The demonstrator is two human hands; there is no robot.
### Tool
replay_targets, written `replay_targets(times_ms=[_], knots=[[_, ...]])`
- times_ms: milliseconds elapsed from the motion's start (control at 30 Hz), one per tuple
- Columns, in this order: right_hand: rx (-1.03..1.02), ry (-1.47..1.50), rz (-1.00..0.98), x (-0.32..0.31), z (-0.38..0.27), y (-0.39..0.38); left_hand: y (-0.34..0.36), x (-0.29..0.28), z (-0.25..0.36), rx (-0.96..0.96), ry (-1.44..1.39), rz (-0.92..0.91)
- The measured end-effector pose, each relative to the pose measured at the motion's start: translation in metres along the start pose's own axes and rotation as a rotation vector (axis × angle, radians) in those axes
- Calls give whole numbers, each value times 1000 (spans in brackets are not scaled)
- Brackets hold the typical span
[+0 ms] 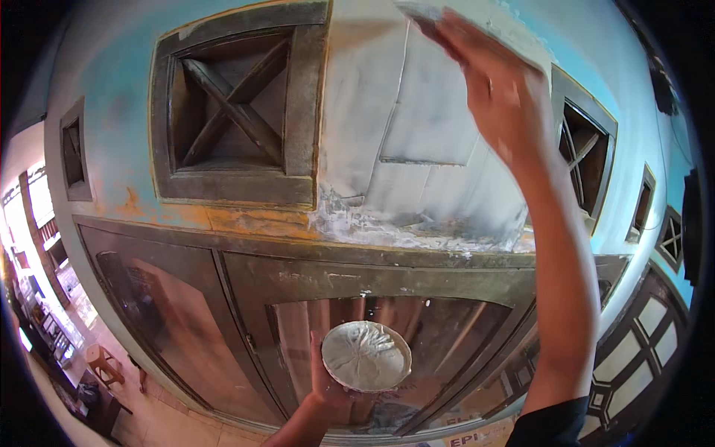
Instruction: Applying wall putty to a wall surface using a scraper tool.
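Note:
My left hand (325, 380) is wrapped round the side of a round bowl (409, 360), low in front of the glazed door. Thick white putty (361, 354) with a creased, swirled surface fills the bowl. Raised high on the right, my right hand (499, 86) grips a putty knife (418, 13), its flat blade up at the top of the wall. The hand is slightly blurred, and the handle is mostly hidden in the fingers. Beneath the blade lies a patch of wall (436, 123) smeared with whitish-grey putty, with straight cracks or seam lines running through it.
A brown framed vent with crossed bars (234, 104) is left of the patch; another crossed vent (585, 149) is right. Below runs a dark wooden lintel (387, 257) above glass-panelled doors (186, 320). A small stool (104, 363) stands on the tiled floor, lower left.

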State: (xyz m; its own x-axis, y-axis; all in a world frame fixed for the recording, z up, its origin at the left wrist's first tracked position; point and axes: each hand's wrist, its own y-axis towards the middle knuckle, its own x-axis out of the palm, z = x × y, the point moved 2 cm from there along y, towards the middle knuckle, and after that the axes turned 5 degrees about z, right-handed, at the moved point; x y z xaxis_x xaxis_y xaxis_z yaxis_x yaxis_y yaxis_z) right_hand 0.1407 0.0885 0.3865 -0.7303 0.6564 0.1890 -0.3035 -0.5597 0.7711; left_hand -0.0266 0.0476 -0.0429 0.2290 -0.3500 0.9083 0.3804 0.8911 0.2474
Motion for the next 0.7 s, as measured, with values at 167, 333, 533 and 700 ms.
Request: replay_targets(times_ms=[167, 333, 533, 700], knots=[[11, 18, -117, 45, 34, 60, -3, 12, 0, 120, -55, 60], [-75, -199, -233, 71, 39, 47, -6, -22, 9, 201, -13, 211], [325, -325, -509, 67, 29, 27, -5, -13, 13, 181, 18, 190], [237, -291, -552, 64, 21, 15, -1, -15, 8, 159, 14, 155]])
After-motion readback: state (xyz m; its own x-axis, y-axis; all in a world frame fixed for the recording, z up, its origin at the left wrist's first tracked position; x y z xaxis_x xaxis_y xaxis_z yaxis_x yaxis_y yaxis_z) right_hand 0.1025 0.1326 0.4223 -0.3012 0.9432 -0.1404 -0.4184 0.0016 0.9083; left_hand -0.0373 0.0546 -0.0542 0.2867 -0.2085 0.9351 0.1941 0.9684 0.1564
